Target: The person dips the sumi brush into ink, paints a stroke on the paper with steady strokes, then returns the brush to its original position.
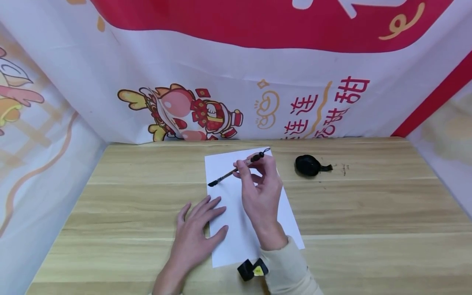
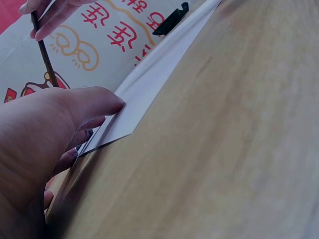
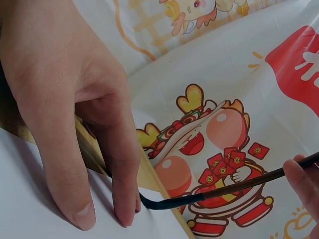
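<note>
The step in hand looks like brushwork at the far left of the white paper: the right hand pinches the brush, its dark tip over the left edge, contact unclear. Apart from it, the left hand spreads loosely on the near left side. The next move likely calls for light tip pressure and steady paper. A black dish sits right.

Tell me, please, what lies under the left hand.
Under the left hand are part of the white paper and the wooden table; anything hidden beneath it cannot be seen.
</note>
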Tool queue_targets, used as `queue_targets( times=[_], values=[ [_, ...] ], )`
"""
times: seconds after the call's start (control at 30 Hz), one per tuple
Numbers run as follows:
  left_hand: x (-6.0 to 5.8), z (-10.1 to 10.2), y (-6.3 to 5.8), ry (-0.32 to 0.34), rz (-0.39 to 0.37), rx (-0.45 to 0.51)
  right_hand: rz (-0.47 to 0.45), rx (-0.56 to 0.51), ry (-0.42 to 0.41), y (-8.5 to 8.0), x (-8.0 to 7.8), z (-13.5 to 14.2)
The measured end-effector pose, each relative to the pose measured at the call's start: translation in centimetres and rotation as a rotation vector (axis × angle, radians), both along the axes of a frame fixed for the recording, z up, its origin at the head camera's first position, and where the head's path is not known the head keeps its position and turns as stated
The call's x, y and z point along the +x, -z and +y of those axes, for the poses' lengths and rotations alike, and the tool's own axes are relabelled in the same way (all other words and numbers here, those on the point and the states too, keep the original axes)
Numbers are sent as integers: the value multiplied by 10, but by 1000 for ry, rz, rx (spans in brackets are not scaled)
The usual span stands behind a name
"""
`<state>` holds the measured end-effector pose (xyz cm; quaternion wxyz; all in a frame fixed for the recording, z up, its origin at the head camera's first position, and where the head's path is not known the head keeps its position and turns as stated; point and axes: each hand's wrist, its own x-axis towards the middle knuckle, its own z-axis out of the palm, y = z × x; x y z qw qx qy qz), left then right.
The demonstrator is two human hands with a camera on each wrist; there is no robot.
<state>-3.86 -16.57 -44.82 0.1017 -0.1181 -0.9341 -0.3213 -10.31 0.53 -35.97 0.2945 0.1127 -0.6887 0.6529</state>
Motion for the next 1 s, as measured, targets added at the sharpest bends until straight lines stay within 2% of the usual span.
queue_targets(
  times=[0.6, 1.0],
  values=[
    [-1, 0, -1, 1, -13, -4, 3, 1, 9, 3, 0, 0],
    [-1, 0, -1, 3, -12, -7, 8, -1, 45, 4, -1, -2]
  ],
)
